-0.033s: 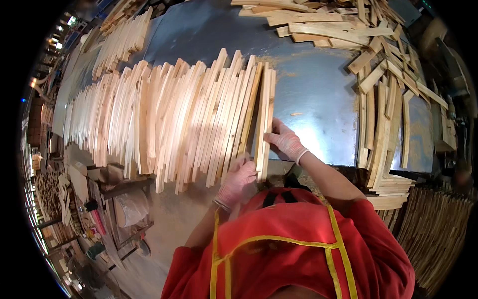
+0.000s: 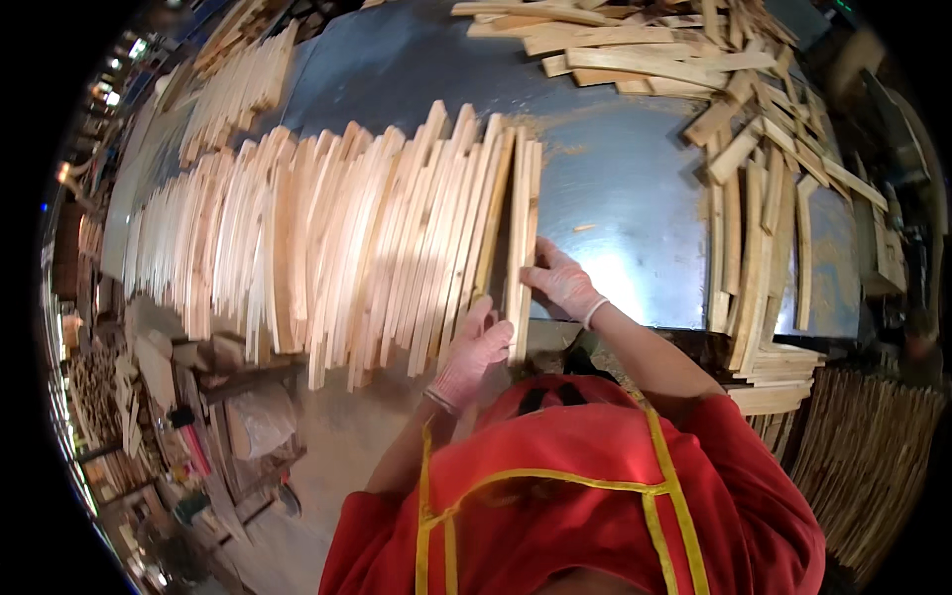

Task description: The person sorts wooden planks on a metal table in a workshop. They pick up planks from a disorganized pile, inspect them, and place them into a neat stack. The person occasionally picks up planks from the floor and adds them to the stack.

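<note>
My right hand (image 2: 566,282), in a pale work glove, grips a pair of pale wooden strips (image 2: 522,238) from their right side. The strips stand slightly apart from a long row of similar wooden strips (image 2: 372,238), with a narrow dark gap between. My left hand (image 2: 477,349), gloved too, is at the near end of the pair, its fingers apart and raised beside the strips. It seems to hold nothing; whether its fingertips touch the wood I cannot tell.
The strips lie on a grey metal table (image 2: 625,218). A jumbled heap of wooden pieces (image 2: 645,59) covers its far right side. Below to the left stands a wooden workbench (image 2: 223,397); at lower right are stacked slats (image 2: 863,456).
My left hand has let go of the near end of the strips, and its fingers have lifted and spread. The right hand keeps its grip, almost unmoved.
</note>
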